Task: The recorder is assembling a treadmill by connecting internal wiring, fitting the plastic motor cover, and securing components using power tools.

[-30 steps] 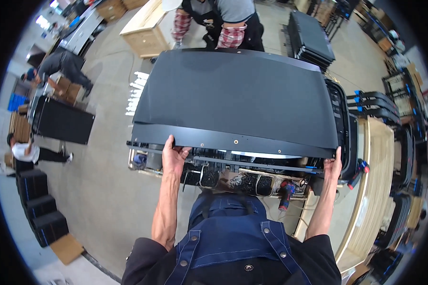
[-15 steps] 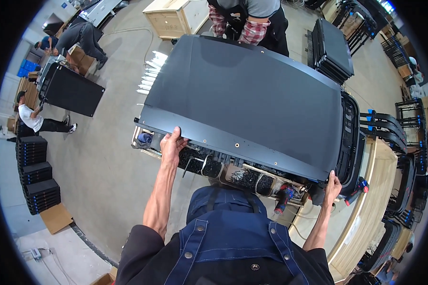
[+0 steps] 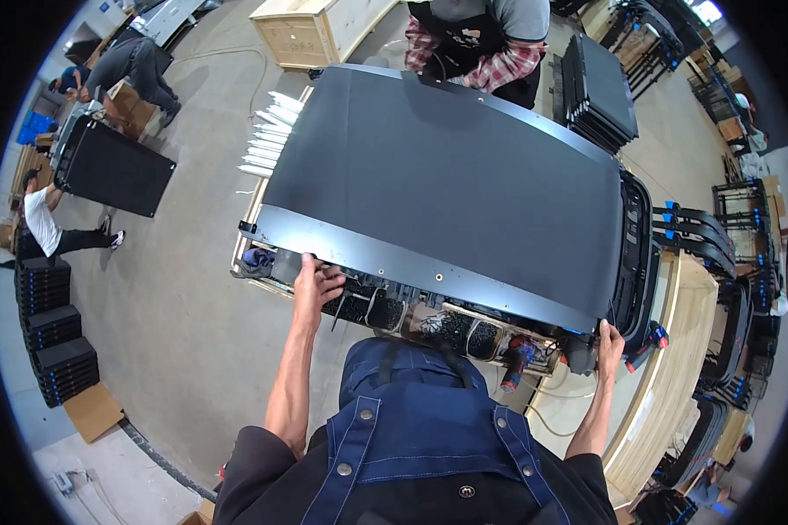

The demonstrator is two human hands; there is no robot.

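A large black sheet panel (image 3: 464, 184) with a few holes along its shiny near edge lies across a wooden-framed workbench. Against the left part of that edge rests the thumb of my left hand (image 3: 310, 293); its fingers are spread apart just below. My right hand (image 3: 611, 346) is at the panel's near right corner, thumb up against the edge and fingers curled around, partly hidden. Under the near edge, a bench tray (image 3: 481, 341) holds small dark fasteners, and a red and black power driver (image 3: 517, 360) lies at its right end.
Across the panel stands a co-worker (image 3: 490, 52) with hands near its far edge. White tubes (image 3: 271, 131) stick out at the left. A wooden crate (image 3: 298, 39) stands behind, a long wooden box (image 3: 665, 385) at right. Stacked black panels (image 3: 597, 92) are farther back; people work at far left.
My left thumb has slid back from the panel's top to its edge, and those fingers have spread. The co-worker across has straightened and shifted right. My view has shifted slightly.
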